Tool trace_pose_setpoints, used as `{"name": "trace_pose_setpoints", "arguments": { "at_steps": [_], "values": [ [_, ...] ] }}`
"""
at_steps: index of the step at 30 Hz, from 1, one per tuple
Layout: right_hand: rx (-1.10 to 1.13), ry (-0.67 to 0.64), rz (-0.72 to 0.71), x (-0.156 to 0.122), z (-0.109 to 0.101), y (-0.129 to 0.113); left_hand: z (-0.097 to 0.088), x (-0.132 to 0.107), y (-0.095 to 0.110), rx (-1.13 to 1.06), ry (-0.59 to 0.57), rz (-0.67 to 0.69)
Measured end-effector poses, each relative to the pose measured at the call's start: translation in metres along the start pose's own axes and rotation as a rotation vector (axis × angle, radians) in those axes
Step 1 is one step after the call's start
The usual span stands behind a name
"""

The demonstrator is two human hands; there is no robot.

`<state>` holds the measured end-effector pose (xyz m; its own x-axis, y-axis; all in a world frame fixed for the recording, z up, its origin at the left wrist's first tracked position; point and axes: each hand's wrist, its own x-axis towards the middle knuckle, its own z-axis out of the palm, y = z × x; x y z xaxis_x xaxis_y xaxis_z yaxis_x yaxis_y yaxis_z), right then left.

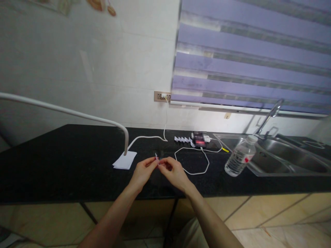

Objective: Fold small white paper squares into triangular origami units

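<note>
Both hands meet above the black counter (pixel 88 165), thumbs and fingertips nearly touching. Between the fingers of my left hand (pixel 143 172) and my right hand (pixel 173 170) is a small folded piece of white paper (pixel 156 155), mostly covered by the fingertips. Both hands are closed in a pinch on it. To the left of my left hand lies a stack of white paper sheets (pixel 126 161). Further back, right of the hands, stand several small folded white papers (pixel 183 140) in a row beside a phone (pixel 199 142), whose screen is blurred.
A white cable (pixel 192 174) loops over the counter right of my hands. A clear water bottle (pixel 240 156) stands near the steel sink (pixel 274 158) with its faucet (pixel 270 115). A white curved tube (pixel 77 114) reaches in from the left. A wall socket (pixel 161 96) holds a plug.
</note>
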<state>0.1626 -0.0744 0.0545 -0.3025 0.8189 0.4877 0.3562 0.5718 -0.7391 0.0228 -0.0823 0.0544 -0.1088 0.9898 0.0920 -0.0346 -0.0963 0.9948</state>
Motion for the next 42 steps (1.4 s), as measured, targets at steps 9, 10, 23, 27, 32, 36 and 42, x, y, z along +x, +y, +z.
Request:
{"name": "trace_pose_setpoints", "arguments": {
  "at_steps": [9,10,23,27,32,36,42],
  "values": [
    [0.266,-0.085,0.161,0.003,-0.003,-0.003,-0.002,0.000,0.003,0.022,-0.027,-0.035],
    [0.282,-0.093,0.180,0.003,-0.004,-0.003,-0.002,0.000,0.003,0.024,-0.029,-0.038],
    [0.292,-0.154,0.224,0.004,-0.008,-0.003,-0.004,-0.001,0.003,0.030,-0.041,-0.043],
    [0.295,-0.169,0.240,0.004,-0.009,-0.004,-0.005,-0.001,0.004,0.044,-0.051,-0.046],
    [0.291,-0.167,0.239,0.004,-0.008,0.000,-0.006,-0.001,0.002,0.064,-0.066,-0.042],
    [0.189,-0.105,0.190,0.004,-0.003,0.007,-0.006,-0.001,0.001,0.097,-0.067,-0.009],
    [-0.160,0.014,0.022,0.004,0.004,0.006,-0.002,0.001,0.005,0.181,-0.075,0.029]
  ]
}}
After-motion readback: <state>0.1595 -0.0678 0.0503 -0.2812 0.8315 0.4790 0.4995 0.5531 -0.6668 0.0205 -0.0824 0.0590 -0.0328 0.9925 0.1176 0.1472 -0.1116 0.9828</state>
